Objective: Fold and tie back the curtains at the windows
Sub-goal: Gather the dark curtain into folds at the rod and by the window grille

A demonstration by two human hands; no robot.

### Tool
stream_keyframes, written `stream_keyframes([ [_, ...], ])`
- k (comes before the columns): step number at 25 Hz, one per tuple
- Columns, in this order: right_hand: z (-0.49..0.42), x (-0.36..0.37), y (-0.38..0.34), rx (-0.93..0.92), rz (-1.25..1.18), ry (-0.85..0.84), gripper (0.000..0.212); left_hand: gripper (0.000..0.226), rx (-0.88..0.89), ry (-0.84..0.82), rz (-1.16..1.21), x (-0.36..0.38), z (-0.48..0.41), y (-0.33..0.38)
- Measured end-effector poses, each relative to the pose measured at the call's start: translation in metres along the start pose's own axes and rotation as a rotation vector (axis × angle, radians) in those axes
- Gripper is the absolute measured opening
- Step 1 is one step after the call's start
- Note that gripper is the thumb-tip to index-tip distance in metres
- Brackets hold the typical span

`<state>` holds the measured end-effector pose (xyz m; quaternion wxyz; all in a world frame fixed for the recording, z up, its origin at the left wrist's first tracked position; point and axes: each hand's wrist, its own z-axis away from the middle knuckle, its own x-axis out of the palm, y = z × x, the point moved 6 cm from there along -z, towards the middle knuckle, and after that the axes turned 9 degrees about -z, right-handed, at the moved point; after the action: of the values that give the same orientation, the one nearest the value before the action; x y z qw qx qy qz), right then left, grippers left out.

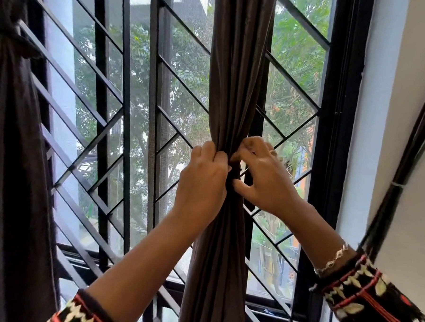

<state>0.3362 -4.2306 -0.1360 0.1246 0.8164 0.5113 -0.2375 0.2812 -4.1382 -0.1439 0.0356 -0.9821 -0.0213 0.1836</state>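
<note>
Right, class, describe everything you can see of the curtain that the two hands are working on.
The middle curtain is dark brown, a soft, matt cloth hanging in vertical pleats before the barred window. It is gathered to a narrow waist, flaring above and below. There the left hand grips its left side and the right hand pinches it at what looks like a dark tie.
</note>
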Motion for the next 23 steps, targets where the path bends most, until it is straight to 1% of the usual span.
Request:
stream_keyframes([
  [1,0.008,-0.003,0.004,0.082,-0.097,0.080,0.032,0.011,-0.011,-0.048,-0.001,0.002,-0.002,-0.001],
  [2,0.019,-0.007,0.005,0.159,-0.210,0.193,0.029,0.015,-0.028,-0.100,0.006,0.004,-0.003,-0.003],
  [3,0.031,-0.007,0.004,0.230,-0.349,0.293,0.020,0.021,-0.040,-0.151,0.026,0.006,-0.005,-0.006],
  [4,0.043,-0.002,0.004,0.312,-0.518,0.335,0.012,0.024,-0.042,-0.192,0.051,0.007,-0.006,-0.007],
  [5,0.052,0.009,0.003,0.417,-0.702,0.325,0.014,0.026,-0.038,-0.237,0.083,0.008,-0.008,-0.008],
  [6,0.060,0.021,0.004,0.521,-0.854,0.293,0.023,0.026,-0.043,-0.269,0.127,0.008,-0.011,-0.010],
  [7,0.065,0.030,0.005,0.603,-0.950,0.270,0.028,0.025,-0.051,-0.312,0.176,0.011,-0.012,-0.011],
  [9,0.067,0.035,0.012,0.723,-1.087,0.298,0.027,0.022,-0.089,-0.403,0.322,0.015,-0.013,-0.012],
  [11,0.062,0.035,0.016,0.818,-1.294,0.314,0.025,0.021,-0.136,-0.444,0.439,0.019,-0.013,-0.013],
  [12,0.059,0.034,0.016,0.833,-1.369,0.302,0.028,0.021,-0.145,-0.447,0.473,0.021,-0.013,-0.014],
  [14,0.054,0.033,0.013,0.803,-1.396,0.257,0.029,0.019,-0.155,-0.421,0.559,0.026,-0.011,-0.014],
  [15,0.053,0.032,0.011,0.773,-1.380,0.258,0.025,0.017,-0.163,-0.408,0.617,0.027,-0.009,-0.014],
  [17,0.049,0.026,0.011,0.728,-1.321,0.326,0.010,0.010,-0.220,-0.389,0.821,0.028,-0.006,-0.015],
  [18,0.048,0.023,0.013,0.713,-1.294,0.368,0.010,0.007,-0.277,-0.386,0.960,0.029,-0.003,-0.017],
  [20,0.047,0.019,0.017,0.696,-1.295,0.408,0.015,0.013,-0.398,-0.354,1.192,0.030,0.002,-0.021],
  [21,0.046,0.017,0.018,0.691,-1.307,0.409,0.015,0.014,-0.443,-0.319,1.252,0.031,0.004,-0.023],
  [23,0.045,0.015,0.020,0.681,-1.320,0.406,0.015,0.016,-0.491,-0.245,1.296,0.032,0.007,-0.024],
])
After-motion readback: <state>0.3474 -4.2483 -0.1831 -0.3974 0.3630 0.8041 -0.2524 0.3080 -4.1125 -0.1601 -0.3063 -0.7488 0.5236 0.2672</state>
